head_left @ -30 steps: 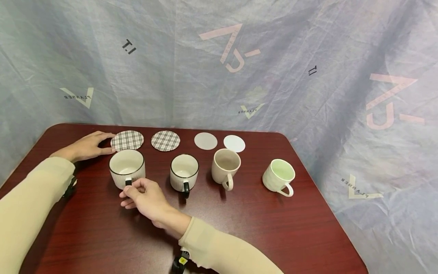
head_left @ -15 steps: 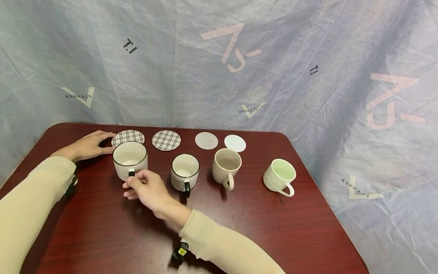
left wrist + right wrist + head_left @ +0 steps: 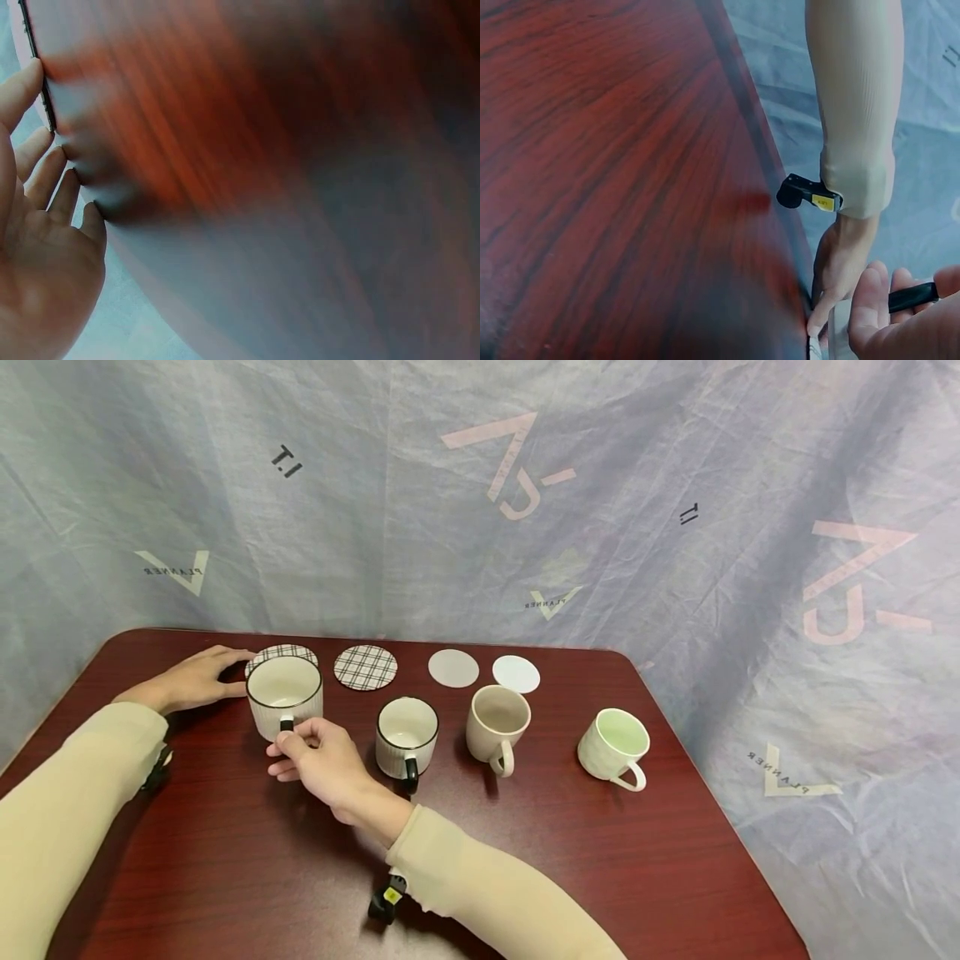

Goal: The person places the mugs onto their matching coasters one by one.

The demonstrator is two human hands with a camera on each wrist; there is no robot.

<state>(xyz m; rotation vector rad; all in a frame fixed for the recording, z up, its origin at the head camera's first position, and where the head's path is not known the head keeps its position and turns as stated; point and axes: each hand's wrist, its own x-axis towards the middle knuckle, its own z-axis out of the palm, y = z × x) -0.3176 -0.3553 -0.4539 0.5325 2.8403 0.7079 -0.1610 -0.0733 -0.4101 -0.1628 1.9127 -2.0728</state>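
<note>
In the head view my right hand (image 3: 322, 764) pinches the black handle of a wide white ribbed mug (image 3: 292, 702) with a dark rim. The mug is upright and covers the front part of a round plaid coaster (image 3: 281, 652); I cannot tell whether it touches it. My left hand (image 3: 197, 681) rests at that coaster's left side, fingers and thumb extended to its edge. The left wrist view shows the left hand (image 3: 52, 225) with its fingertips against the coaster's thin dark edge (image 3: 39, 82). In the right wrist view the right hand (image 3: 907, 322) has the black handle (image 3: 913, 297) between fingers and thumb.
Right of the held mug stand a smaller ribbed mug (image 3: 406, 739), a beige mug (image 3: 497, 727) and a pale green mug (image 3: 611, 747). Behind them lie another plaid coaster (image 3: 365, 667), a grey coaster (image 3: 453, 668) and a white coaster (image 3: 516, 674). A curtain (image 3: 480, 527) hangs behind the table.
My right hand has raised the wide mug and moved it away from me, so it now covers much of the left plaid coaster. The left hand has stayed in place.
</note>
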